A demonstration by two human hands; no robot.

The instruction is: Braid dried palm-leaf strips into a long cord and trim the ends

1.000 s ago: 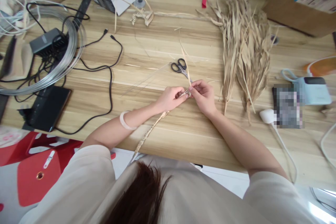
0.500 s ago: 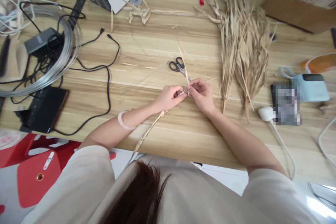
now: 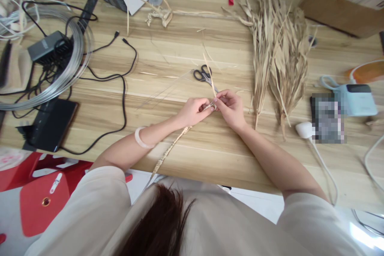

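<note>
My left hand [image 3: 194,112] is closed on the upper end of a wrapped straw stem [image 3: 168,151], whose lower part slants down past the table's front edge. Close against it, my right hand [image 3: 230,108] pinches a dry straw strip [image 3: 211,78] that sticks up from between the fingers. The fingertips of both hands nearly meet, and the exact spot where strip and stem join is mostly covered. Just beyond the hands lies a pair of scissors [image 3: 203,73] with black handles, its blades partly behind the strip and fingers.
Right of the hands lies a bundle of dried leaves [image 3: 277,44]. At left are a wire coil [image 3: 78,60], black cables [image 3: 124,100] and a dark phone-like slab [image 3: 55,124]. A braided straw piece [image 3: 162,17] lies farther back. A light blue power bank [image 3: 358,102] is at right.
The straw strip's upper end stands slightly lower than before. Both hands hold almost the same position and grip.
</note>
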